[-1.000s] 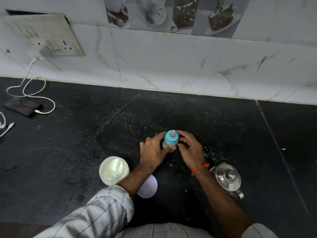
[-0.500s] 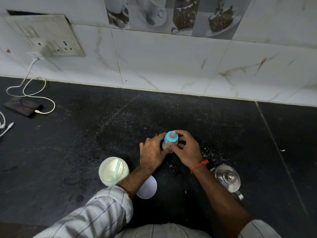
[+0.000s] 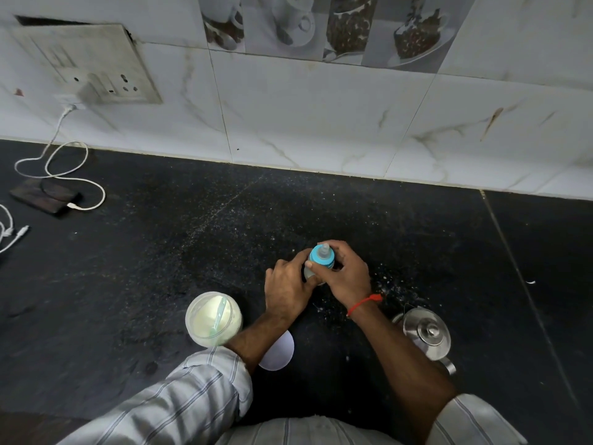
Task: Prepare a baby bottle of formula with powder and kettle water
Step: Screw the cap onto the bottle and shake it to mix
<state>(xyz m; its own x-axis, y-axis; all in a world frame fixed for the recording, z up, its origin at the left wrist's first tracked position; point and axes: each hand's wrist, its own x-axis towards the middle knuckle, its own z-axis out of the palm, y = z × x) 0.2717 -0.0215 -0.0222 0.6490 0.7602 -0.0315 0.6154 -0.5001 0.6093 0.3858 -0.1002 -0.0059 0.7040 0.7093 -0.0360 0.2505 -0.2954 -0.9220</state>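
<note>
A small baby bottle [image 3: 322,257] with a blue collar and a clear teat stands upright on the black counter [image 3: 160,252]. My left hand [image 3: 288,287] grips its lower body, which is mostly hidden. My right hand [image 3: 348,273] wraps around the blue collar from the right. An open tub of pale formula powder [image 3: 213,317] with a light green scoop in it stands to the left of my left forearm. A steel kettle [image 3: 425,335] with its lid on stands to the right of my right forearm.
A white round lid [image 3: 279,351] lies flat under my left forearm. Spilled powder specks [image 3: 390,284] dot the counter right of the bottle. A phone [image 3: 43,195] on a white charging cable lies far left, below a wall socket [image 3: 106,78]. The tiled wall [image 3: 321,117] closes the back.
My right hand has turned around the blue collar, its fingers moving further round the bottle top. The bottle stays in the same spot, and my left hand keeps its hold.
</note>
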